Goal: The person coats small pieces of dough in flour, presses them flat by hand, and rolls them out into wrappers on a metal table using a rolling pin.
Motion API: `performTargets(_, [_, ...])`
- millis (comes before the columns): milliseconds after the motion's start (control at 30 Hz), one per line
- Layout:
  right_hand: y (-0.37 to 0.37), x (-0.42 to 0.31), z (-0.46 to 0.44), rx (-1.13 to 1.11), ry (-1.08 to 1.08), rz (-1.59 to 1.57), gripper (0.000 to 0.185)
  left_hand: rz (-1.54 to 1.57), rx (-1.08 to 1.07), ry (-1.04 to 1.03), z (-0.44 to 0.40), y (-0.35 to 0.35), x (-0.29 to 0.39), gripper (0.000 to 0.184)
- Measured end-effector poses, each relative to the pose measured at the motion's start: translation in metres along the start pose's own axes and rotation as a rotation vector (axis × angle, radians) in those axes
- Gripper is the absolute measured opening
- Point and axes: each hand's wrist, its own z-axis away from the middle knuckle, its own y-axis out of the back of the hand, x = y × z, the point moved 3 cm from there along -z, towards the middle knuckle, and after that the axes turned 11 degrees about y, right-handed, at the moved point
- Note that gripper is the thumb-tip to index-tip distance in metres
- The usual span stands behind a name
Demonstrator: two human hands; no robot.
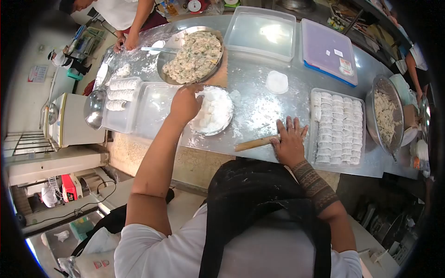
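My left hand [186,103] is over the left edge of a bowl of white flour [225,116] with pale dough pieces [211,109] in it. Its fingers are curled in, and whatever they hold is hidden. My right hand [291,141] rests on the metal table with its fingers spread. A wooden rolling pin [252,144] lies beside it, one end at the thumb. Farther back, a flat round dough wrapper [277,82] lies on the table. Right of my right hand, a clear tray [314,160] holds rows of floured, wrapped dumplings [337,127].
A large pan of chopped filling [194,55] stands behind the flour bowl, a spatula [157,49] across its rim. Plastic containers [262,34] and a purple-lidded box [328,48] are at the back. Another filling bowl [387,111] stands right. Across the table, a co-worker's hands [127,42] are low.
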Motion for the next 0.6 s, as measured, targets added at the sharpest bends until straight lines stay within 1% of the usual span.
performTargets(67, [-0.004, 0.000, 0.003, 0.027, -0.001, 0.022, 0.069, -0.014, -0.005, -0.094, -0.003, -0.011, -0.008, 0.030])
performTargets(167, [-0.006, -0.002, 0.005, 0.053, -0.015, 0.037, 0.068, -0.285, -0.065, -0.180, -0.003, -0.031, 0.010, 0.034])
performTargets(300, [-0.007, -0.003, 0.006, 0.085, -0.022, 0.045, 0.067, -0.354, -0.071, -0.179, -0.007, -0.047, 0.022, 0.038])
performTargets(333, [-0.007, -0.004, 0.006, 0.080, -0.029, 0.049, 0.066, -0.255, -0.049, -0.204, -0.006, -0.047, 0.023, 0.036])
performTargets(433, [-0.005, -0.005, 0.005, 0.081, -0.036, 0.053, 0.065, 0.010, -0.050, -0.182, 0.004, -0.036, 0.028, 0.034])
performTargets(533, [-0.005, -0.004, 0.005, 0.089, -0.032, 0.040, 0.067, 0.141, -0.023, -0.184, 0.005, -0.034, 0.027, 0.036])
performTargets(600, [-0.007, -0.002, 0.004, 0.082, -0.029, 0.031, 0.067, 0.027, -0.045, -0.149, 0.010, -0.035, 0.028, 0.038])
